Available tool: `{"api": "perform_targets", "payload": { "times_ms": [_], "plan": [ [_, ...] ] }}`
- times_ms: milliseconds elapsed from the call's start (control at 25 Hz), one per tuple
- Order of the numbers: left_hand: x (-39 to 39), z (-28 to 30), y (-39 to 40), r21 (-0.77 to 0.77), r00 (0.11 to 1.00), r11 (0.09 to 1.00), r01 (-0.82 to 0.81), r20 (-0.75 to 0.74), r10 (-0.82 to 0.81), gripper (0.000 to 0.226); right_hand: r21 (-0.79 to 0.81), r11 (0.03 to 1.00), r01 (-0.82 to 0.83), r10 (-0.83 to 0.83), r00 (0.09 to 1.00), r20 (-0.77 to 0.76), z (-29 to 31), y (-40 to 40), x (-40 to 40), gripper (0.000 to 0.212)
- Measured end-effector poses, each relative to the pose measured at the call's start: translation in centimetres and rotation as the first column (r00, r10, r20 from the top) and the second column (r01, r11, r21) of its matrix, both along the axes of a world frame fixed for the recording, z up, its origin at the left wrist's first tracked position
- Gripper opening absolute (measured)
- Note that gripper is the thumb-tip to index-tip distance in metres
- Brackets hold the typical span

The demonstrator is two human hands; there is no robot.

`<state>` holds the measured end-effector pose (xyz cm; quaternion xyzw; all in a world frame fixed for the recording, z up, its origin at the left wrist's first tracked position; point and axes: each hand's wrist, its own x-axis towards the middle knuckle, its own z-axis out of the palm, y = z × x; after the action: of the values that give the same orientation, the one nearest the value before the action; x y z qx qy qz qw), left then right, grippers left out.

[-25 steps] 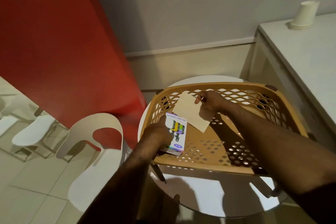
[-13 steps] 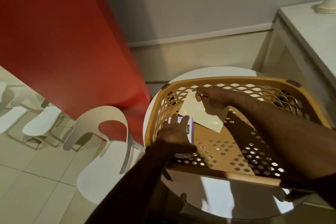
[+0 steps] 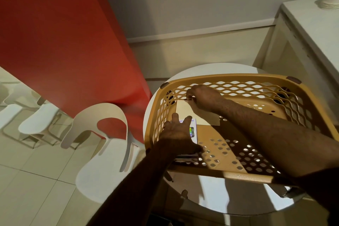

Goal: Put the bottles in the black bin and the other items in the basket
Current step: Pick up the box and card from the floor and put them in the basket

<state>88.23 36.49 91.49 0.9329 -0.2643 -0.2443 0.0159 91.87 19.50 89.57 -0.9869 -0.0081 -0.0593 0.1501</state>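
Both bare forearms reach forward and down. The left hand (image 3: 177, 136) lies palm-down, fingers spread, thumb out to its right. Just beyond it, the right hand (image 3: 203, 98) is curled, fingertips pinched together, wrist bent leftward.

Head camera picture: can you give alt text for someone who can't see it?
Two hands place items in a tan basket on a round white table: left hand on a small printed box, right hand pinching a beige card.
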Motion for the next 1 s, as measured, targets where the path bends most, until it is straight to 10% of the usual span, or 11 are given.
{"api": "perform_targets", "payload": {
  "times_ms": [520, 800, 1000],
  "plan": [
    [-5.3, 4.5, 4.8, -0.303, 0.963, 0.950, -0.079, 0.222, 0.151, 0.091, 0.369, 0.895, 0.252, -0.344, 0.916, 0.209, 6.4, 1.2, -9.8, 0.017],
    [-19.5, 3.2, 11.2, -0.574, 0.950, 0.817, 0.049, 0.279, 0.139, 0.074, 0.465, 0.850, 0.249, -0.472, 0.751, 0.462, 7.9, 9.7, -28.9, 0.013],
    [-31.2, -0.1, 13.3, -0.598, 0.982, 0.800, 0.048, 0.177, 0.073, 0.068, 0.447, 0.810, 0.381, -0.552, 0.751, 0.361, 2.8, 14.9, -45.3, 0.016]
  ]
}}
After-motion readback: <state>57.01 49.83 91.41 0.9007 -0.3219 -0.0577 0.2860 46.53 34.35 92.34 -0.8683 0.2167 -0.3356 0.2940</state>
